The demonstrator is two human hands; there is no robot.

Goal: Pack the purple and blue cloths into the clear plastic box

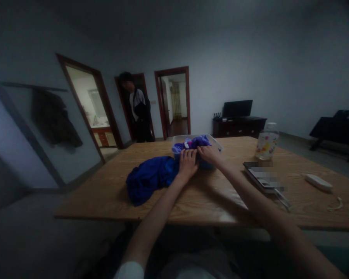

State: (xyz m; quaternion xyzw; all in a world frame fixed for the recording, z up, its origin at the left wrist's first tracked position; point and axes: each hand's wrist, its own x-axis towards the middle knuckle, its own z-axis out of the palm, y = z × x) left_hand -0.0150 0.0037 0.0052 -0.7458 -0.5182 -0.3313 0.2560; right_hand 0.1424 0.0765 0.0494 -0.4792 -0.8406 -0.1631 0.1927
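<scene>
Wooden table [110, 193] has its near edge just in front of me and its left edge w/ open floor beyond; much bare top lies left of and behind the blue cloth [151, 176]. I see both my arms stretched forward. My left hand [187, 162] lies palm down on the cloth's right end, fingers pressed together, at the near wall of the plastic tub [216, 142]. My right hand [211, 154] touches cloth at the tub's front rim; fingers curl, but I cannot tell if they pinch it. To the right a bottle [266, 146], a flat device [260, 177] and a white remote [318, 182] stand well apart. One person stands at the far doors.
</scene>
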